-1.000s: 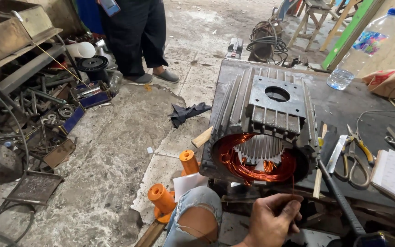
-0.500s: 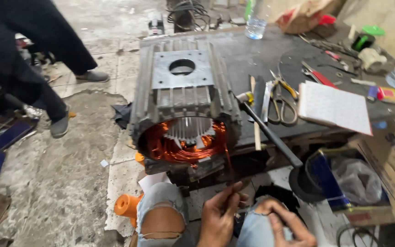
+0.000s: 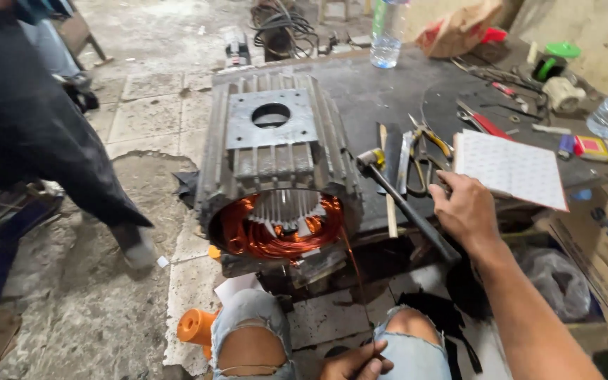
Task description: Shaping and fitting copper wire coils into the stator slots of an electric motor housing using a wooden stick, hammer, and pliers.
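My right hand (image 3: pixel 462 207) is reaching open-fingered over the yellow-handled scissors (image 3: pixel 423 151) on the dark desk (image 3: pixel 360 84), right of centre; my left hand (image 3: pixel 355 360) is pinching thin copper wire (image 3: pixel 352 264) at bottom centre.

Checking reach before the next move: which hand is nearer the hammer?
Right. The right hand sits just beside the hammer handle on the table; the left hand is down between the knees, well below it.

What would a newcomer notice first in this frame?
The big grey finned motor housing fills the centre on the dark workbench, its open end showing bright copper windings. To its right, the right hand reaches over a hammer toward scissors beside a white notebook. The left hand sits low between the knees, pinching a thin copper wire.
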